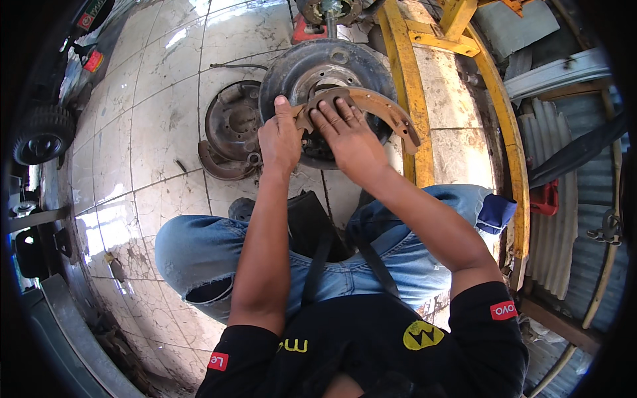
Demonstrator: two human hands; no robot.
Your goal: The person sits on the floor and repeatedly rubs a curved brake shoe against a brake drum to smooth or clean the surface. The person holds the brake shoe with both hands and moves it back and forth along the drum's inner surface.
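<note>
A curved, rust-brown brake shoe (385, 103) is held up over the large dark brake drum (279, 73). My left hand (280, 142) grips its left end, thumb on top. My right hand (348, 136) presses its fingers onto a dark brown, ragged-edged piece that looks like sandpaper (322, 99), against the middle of the shoe; its thumb is hidden. Left of the drum a round brake backing plate (229, 123) lies on the floor, with a second brake shoe (222, 166) at its lower edge. The drum's lower part is partly covered by my hands.
Yellow metal frame rails (408, 86) stand close on the right, beside corrugated sheets (551, 192). A hub assembly (330, 10) on a red stand (308, 30) is beyond the drum. A tyre (43, 134) is at far left; a small tool (114, 266) lies on the tiles.
</note>
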